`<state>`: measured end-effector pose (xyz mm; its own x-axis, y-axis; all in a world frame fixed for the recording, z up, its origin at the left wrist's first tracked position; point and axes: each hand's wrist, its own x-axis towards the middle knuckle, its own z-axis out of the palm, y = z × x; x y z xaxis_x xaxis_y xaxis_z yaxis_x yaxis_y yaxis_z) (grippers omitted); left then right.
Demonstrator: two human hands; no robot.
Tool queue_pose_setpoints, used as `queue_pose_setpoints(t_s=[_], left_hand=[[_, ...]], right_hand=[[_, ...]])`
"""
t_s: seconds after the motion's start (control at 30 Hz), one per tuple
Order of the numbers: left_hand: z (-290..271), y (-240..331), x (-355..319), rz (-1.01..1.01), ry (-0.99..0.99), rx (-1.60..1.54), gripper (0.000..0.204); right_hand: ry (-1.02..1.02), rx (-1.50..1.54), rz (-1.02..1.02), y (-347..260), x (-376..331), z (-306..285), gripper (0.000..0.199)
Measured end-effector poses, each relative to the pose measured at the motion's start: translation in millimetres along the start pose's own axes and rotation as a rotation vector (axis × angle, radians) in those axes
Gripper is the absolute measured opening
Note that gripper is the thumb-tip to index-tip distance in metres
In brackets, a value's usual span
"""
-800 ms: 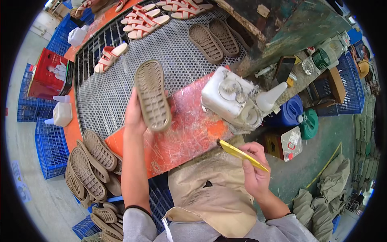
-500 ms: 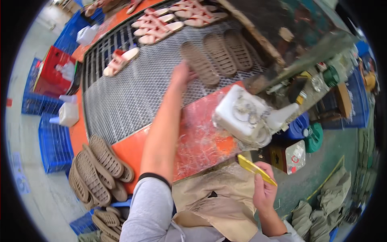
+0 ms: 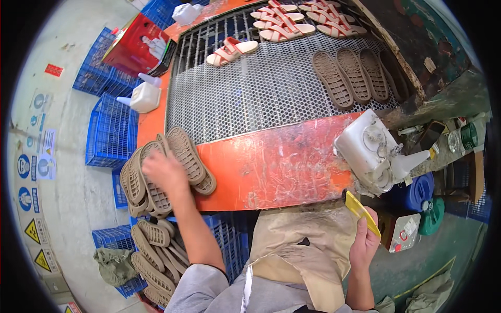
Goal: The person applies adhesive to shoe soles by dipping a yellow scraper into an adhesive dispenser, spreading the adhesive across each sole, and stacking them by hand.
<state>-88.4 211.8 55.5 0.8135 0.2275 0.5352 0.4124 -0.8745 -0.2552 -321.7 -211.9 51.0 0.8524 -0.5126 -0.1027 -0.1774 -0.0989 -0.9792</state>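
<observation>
My left hand (image 3: 165,172) is over a pile of brown shoe soles (image 3: 185,154) on the near left corner of the orange bench. Its fingers are blurred against one sole, and whether they grip it is unclear. Low at the right, my right hand (image 3: 364,244) is closed around a flat yellow brush (image 3: 361,213) with a dark tip, held in front of my beige apron. On the metal mesh, brown soles (image 3: 333,79) lie in a row at the right. Sandals with red and cream crossed straps (image 3: 282,23) stand farther back, and a single sandal (image 3: 232,50) lies left of them.
A grimy white container (image 3: 368,143) with a spout rests on the bench's right corner. Another white spouted bottle (image 3: 145,97) stands at the left edge. Blue crates (image 3: 110,130) line the left side; more soles (image 3: 152,271) fill a crate below. Jugs (image 3: 417,193) stand at right.
My left hand has moved from the soles on the mesh back to the pile on the near left corner. The view has swung left. The brush stays in my right hand.
</observation>
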Motion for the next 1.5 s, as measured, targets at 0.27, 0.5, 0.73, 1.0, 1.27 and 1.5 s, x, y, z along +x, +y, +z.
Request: queue_pose_setpoints(t_s=[0.27,0.5,0.73,1.0,1.27,1.5], left_hand=[[23.5,-120.5,0.3,-0.065,-0.134,0.142,0.024],[-27.8,-73.5,-6.3,-0.025,-0.130,-0.237,0.031],[-102.4,89.8,-66.2,0.621,-0.055,-0.893,0.066],[-93.7,161.1,-146.4,0.822,-0.243,-0.840,0.055],[-86.8,155.3,-137.9,0.675,-0.406,-0.874,0.072],[-94.1,112.5,-128.3,0.169,-0.544,-1.499,0.068]], right_hand=[[-0.016,0.031,0.006,-2.4,-11.5,9.7,0.019],[0.139,-0.012,-0.071,17.9,4.2,-19.0,0.019],[0.388,-0.257,-0.201,20.1,49.6,-62.9,0.016],[0.273,-0.587,-0.363,28.0,84.4,-68.9,0.014],[0.250,-0.617,-0.312,27.5,92.0,-72.3,0.012],[0.343,-0.322,-0.029,25.8,76.2,-84.9,0.024]])
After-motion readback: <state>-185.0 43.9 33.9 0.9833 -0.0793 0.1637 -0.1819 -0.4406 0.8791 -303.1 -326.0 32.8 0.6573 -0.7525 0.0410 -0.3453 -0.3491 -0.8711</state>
